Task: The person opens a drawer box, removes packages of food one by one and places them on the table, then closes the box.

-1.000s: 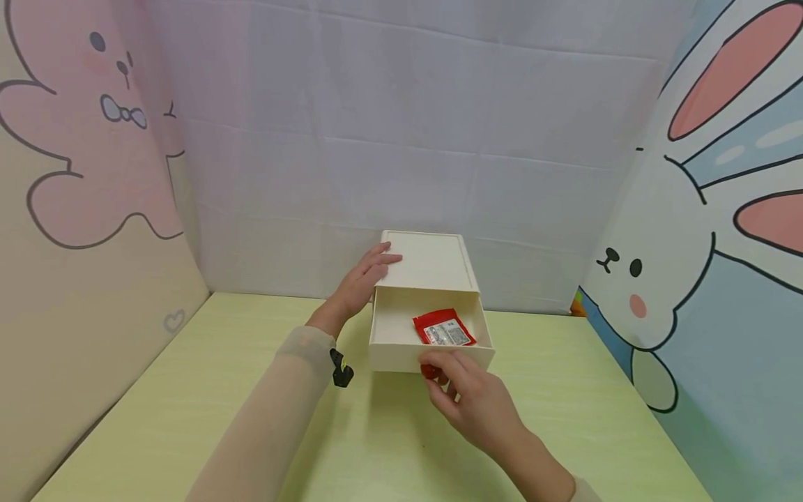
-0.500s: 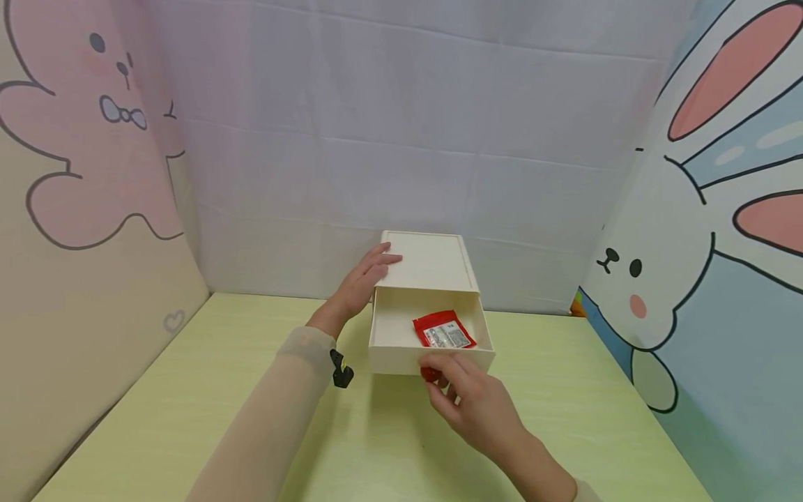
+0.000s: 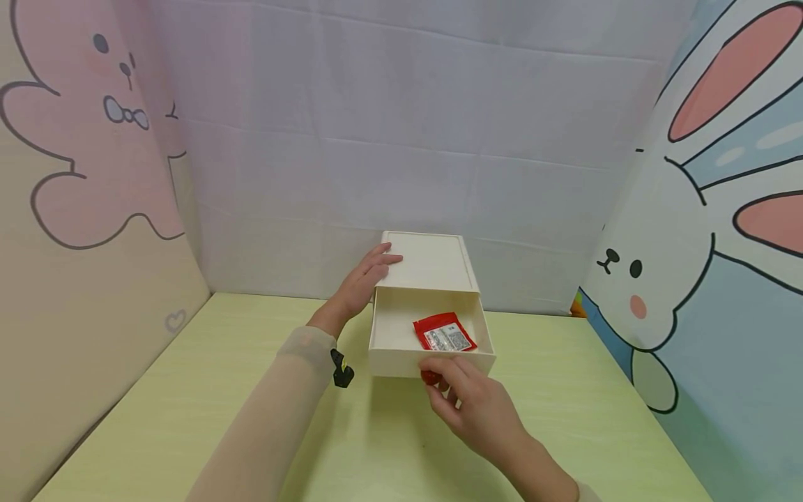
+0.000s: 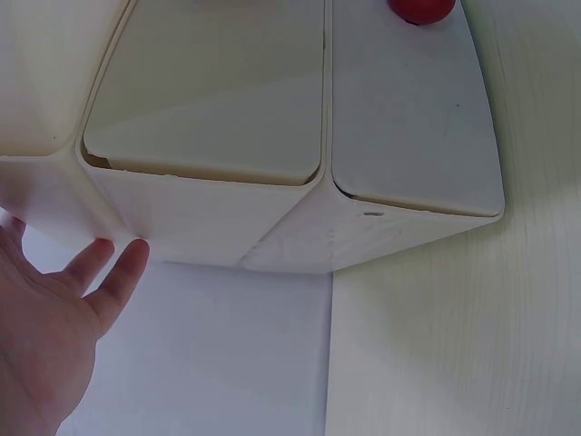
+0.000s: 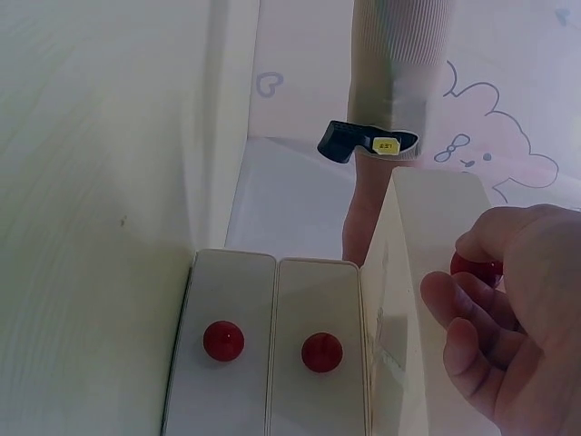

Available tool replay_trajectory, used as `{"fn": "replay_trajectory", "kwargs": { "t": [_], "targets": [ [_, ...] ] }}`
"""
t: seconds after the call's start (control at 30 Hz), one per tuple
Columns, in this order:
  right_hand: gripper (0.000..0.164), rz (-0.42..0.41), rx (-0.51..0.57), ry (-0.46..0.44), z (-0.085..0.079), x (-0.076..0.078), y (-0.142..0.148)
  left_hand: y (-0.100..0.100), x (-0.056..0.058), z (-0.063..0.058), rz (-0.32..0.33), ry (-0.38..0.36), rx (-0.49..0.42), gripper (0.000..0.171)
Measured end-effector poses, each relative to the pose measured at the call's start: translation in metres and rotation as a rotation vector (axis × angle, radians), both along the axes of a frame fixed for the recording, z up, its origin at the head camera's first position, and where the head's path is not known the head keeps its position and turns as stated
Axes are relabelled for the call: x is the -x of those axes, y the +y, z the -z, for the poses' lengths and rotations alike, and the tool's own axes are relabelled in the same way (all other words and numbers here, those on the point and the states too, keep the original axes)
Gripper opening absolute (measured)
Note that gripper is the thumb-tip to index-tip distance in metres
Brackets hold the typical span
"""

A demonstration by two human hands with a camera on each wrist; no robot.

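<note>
A white drawer cabinet [image 3: 426,259] stands at the back of the table, its top drawer [image 3: 394,329] pulled well out. Inside that drawer lies a red packet [image 3: 444,330] with a silver-and-white label. My right hand [image 3: 477,401] pinches the round red knob [image 3: 430,377] on the drawer front between thumb and forefinger; in the right wrist view the knob [image 5: 467,266] is partly covered by the fingers. My left hand [image 3: 362,280] rests against the cabinet's upper left edge, fingers extended over the top. Seen from the left wrist, its fingertips [image 4: 136,254] are right at the cabinet's side.
Two lower drawers are closed, each with a red knob, one [image 5: 223,341] beside the other [image 5: 322,352] in the right wrist view. The pale green table [image 3: 251,362] runs between cartoon-printed side walls. A white cloth [image 3: 401,125] hangs behind the cabinet.
The top drawer has slid slightly farther out toward me, carrying the red packet along, with my right hand on its knob. My left hand stays in place on the cabinet.
</note>
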State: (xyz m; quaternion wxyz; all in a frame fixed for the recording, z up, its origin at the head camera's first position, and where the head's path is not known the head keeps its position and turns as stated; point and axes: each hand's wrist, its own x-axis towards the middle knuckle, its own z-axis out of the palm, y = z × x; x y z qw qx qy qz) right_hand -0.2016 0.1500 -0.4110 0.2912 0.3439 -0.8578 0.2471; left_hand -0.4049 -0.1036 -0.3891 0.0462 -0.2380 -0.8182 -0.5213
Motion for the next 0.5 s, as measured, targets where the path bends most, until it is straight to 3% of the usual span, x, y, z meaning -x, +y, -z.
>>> {"fn": "replay_trajectory", "kwargs": {
  "t": [0.2, 0.5],
  "targets": [
    [0.038, 0.003, 0.003, -0.044, 0.0006, -0.0028, -0.0008, -0.0004, 0.0002, 0.0004, 0.002, 0.008, -0.003, 0.055],
    [0.038, 0.001, 0.005, -0.021, 0.0021, -0.0045, -0.0009, -0.0002, 0.0003, 0.0017, 0.001, -0.001, -0.009, 0.055]
  ]
}}
